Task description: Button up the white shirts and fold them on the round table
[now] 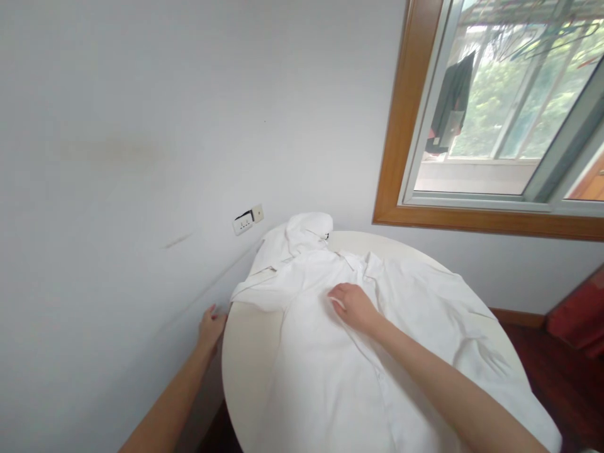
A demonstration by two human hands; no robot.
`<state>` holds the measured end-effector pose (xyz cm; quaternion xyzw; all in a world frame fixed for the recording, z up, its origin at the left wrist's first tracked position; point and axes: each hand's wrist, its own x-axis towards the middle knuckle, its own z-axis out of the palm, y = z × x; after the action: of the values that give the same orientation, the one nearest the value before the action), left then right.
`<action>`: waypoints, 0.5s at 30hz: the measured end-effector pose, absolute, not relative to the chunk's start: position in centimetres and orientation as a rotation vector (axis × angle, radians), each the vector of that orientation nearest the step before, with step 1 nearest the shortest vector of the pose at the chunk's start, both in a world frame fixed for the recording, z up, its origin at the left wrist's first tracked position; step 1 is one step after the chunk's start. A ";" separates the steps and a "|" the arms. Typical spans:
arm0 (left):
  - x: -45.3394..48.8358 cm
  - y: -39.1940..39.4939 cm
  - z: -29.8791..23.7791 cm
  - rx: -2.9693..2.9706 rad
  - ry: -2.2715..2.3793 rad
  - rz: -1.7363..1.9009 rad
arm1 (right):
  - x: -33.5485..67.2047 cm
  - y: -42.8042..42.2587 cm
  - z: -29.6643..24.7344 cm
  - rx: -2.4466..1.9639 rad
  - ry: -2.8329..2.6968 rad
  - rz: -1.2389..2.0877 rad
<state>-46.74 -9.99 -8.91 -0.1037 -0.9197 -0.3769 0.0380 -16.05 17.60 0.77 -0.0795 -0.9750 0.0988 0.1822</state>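
A white shirt (415, 314) lies spread over a round white table (248, 352), its collar bunched at the far edge near the wall. My right hand (353, 306) rests on the shirt's chest, fingers curled round a fold of the white cloth. My left hand (211, 327) is off the table's left edge, close to the wall, fingers loosely bent and holding nothing that I can see.
A white wall runs along the left, with a socket (248, 220) just above the table. A wood-framed window (495, 113) sits at the upper right, dark clothing hanging outside it. Something red (580, 314) stands on the dark floor at the right.
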 end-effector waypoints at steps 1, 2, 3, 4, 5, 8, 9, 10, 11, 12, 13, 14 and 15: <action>-47.1 -10.0 -9.3 -0.422 -2.824 -1.084 | -16.9 15.4 0.8 -0.124 -2.763 0.339; -47.5 -10.0 -9.4 -0.541 -2.815 -0.992 | -17.7 13.4 0.7 -0.029 -2.770 0.391; -47.9 -10.0 -9.3 -0.654 -2.802 -0.896 | -18.3 11.5 0.5 0.060 -2.765 0.433; -48.3 -9.9 -9.0 -0.742 -2.796 -0.814 | -18.8 9.9 0.2 0.133 -2.759 0.467; -48.8 -9.7 -8.5 -0.795 -2.799 -0.759 | -19.1 8.6 -0.2 0.186 -2.758 0.493; -49.5 -9.3 -6.9 -0.928 -2.828 -0.765 | -19.4 6.1 -1.5 0.257 -2.817 0.549; -49.5 -9.1 -6.5 -1.004 -2.824 -0.799 | -19.2 5.6 -1.9 0.255 -2.844 0.567; -49.3 -8.9 -6.2 -1.086 -2.817 -0.831 | -19.0 5.3 -2.2 0.249 -2.865 0.585; -49.1 -8.8 -6.1 -1.175 -2.813 -0.856 | -18.9 5.1 -2.5 0.238 -2.876 0.604; -48.9 -8.8 -6.1 -1.264 -2.813 -0.870 | -18.7 5.0 -2.7 0.226 -2.881 0.619; -48.7 -8.8 -6.1 -1.339 -2.805 -0.881 | -18.6 5.0 -2.9 0.218 -2.881 0.629; -48.7 -8.8 -6.2 -1.387 -2.787 -0.897 | -18.5 5.0 -3.0 0.214 -2.881 0.636; -48.8 -9.0 -6.2 -1.406 -2.762 -0.923 | -18.5 5.0 -3.1 0.213 -2.881 0.641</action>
<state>-48.80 -9.00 -6.24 -0.4343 -0.8533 -0.2850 -0.0458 -18.48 5.03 -3.08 0.0716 -0.9696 0.2156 0.0909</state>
